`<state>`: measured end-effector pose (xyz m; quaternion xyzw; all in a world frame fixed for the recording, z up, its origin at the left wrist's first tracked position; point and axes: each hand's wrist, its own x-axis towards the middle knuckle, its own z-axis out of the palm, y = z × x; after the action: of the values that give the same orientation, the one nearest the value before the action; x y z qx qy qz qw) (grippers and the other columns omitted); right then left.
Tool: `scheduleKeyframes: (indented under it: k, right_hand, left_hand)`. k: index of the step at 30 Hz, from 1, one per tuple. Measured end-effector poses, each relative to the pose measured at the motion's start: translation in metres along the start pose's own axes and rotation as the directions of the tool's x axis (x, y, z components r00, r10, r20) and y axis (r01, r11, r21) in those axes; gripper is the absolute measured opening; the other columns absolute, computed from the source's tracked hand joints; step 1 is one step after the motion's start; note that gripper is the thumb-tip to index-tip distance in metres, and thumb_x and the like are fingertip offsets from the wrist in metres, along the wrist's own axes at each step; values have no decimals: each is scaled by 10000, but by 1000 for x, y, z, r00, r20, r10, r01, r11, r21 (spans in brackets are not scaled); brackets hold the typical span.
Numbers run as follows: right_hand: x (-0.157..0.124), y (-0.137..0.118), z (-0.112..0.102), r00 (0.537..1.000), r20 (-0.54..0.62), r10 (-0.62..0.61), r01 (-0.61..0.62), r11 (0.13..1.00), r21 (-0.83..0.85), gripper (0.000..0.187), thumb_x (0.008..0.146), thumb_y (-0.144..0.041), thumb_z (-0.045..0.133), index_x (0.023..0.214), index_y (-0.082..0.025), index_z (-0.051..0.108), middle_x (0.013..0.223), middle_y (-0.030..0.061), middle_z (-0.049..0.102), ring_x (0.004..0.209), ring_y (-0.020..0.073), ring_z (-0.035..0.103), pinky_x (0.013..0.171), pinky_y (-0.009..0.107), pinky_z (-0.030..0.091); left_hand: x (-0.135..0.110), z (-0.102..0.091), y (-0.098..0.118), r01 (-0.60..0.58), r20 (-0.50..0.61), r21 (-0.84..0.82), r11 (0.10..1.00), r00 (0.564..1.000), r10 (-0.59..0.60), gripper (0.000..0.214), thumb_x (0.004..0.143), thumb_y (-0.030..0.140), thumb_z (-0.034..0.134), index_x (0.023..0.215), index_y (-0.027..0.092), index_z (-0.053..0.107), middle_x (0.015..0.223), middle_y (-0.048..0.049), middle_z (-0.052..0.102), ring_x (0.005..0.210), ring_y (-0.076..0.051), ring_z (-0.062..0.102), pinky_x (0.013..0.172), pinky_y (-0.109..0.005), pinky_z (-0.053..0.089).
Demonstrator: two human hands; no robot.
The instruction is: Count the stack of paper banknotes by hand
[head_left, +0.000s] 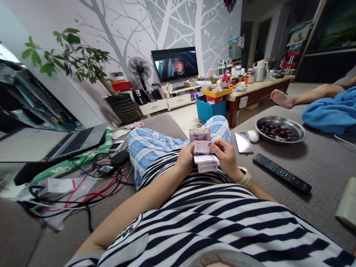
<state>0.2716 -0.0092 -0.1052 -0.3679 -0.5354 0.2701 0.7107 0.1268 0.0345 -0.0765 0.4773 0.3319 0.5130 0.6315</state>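
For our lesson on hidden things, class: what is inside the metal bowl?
Dark reddish roundish fruits lie inside the metal bowl; the bottom beneath them is covered and cannot be seen.

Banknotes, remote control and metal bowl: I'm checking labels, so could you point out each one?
Banknotes point(202, 147): head view, on the printed face of one note.
Remote control point(281, 173): head view, on the middle of its button side.
Metal bowl point(300, 131): head view, on its bare inner wall.

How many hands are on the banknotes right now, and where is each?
2: the left hand grips the banknotes at their left side, and the right hand pinches them at their right edge. Some fingers are hidden.
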Motion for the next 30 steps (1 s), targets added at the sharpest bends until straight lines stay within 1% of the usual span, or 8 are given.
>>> scheduleKeyframes:
  k: [3, 9, 15, 19, 24, 26, 30]
  right_hand:
    - [0, -2, 0, 1000, -8, 2, -2, 1000, -2, 340, 902, -514, 684, 765, -207, 632, 661, -23, 528, 616, 136, 441, 580, 275, 371]
    - [-1, -3, 0, 1000, -9, -3, 3, 1000, -4, 383, 911, -555, 669, 750, -209, 625, 653, -23, 511, 610, 137, 423, 570, 278, 352]
    - [-2, -1, -1, 1000, 0, -11, 11, 1000, 5, 414, 931, -570, 654, 727, -213, 607, 629, -36, 461, 583, 130, 382, 565, 284, 328]
    - [-1, 0, -1, 1000, 6, -15, 15, 1000, 14, 423, 943, -574, 646, 727, -213, 606, 630, -39, 450, 578, 128, 370, 562, 286, 317]
    - [-1, 2, -2, 1000, 9, -4, 4, 1000, 29, 458, 935, -608, 646, 707, -215, 593, 609, -45, 434, 553, 123, 349, 540, 288, 301]
    - [-2, 2, -2, 1000, 10, -6, 5, 999, 43, 454, 937, -597, 653, 702, -213, 600, 605, -42, 461, 548, 121, 360, 536, 286, 300]
    - [-2, 1, -1, 999, 44, 3, -7, 996, 92, 436, 968, -573, 623, 729, -208, 646, 607, -17, 585, 520, 117, 393, 522, 283, 314]
  left_hand:
    - [1, 1, 0, 9, -8, -10, 1000, 1000, -10, 149, 744, 321, 758, 729, 175, 739, 662, -26, 708, 730, -220, 666, 772, -329, 535]
    - [4, 1, -1, 24, -7, -34, 999, 1000, -25, 223, 696, 368, 798, 732, 162, 721, 693, -41, 725, 779, -248, 695, 765, -333, 526]
    - [3, 1, 0, 36, -13, -70, 997, 999, -37, 191, 712, 331, 797, 678, 172, 696, 611, 2, 666, 662, -183, 630, 727, -303, 521]
    - [4, 1, -1, 48, -29, -78, 996, 998, -50, 246, 726, 383, 823, 703, 168, 708, 631, -7, 686, 688, -195, 651, 723, -304, 524]
    - [4, 0, -2, 64, -17, -78, 995, 998, -65, 330, 686, 453, 869, 762, 163, 731, 680, -27, 726, 691, -211, 678, 723, -325, 549]
    - [3, 0, -1, 71, -7, -79, 994, 997, -71, 338, 698, 458, 864, 797, 157, 746, 716, -48, 750, 737, -242, 715, 766, -355, 572]
    - [1, 3, 1, 74, -8, -102, 992, 997, -75, 273, 744, 396, 825, 822, 145, 754, 786, -84, 785, 851, -291, 761, 880, -409, 592]
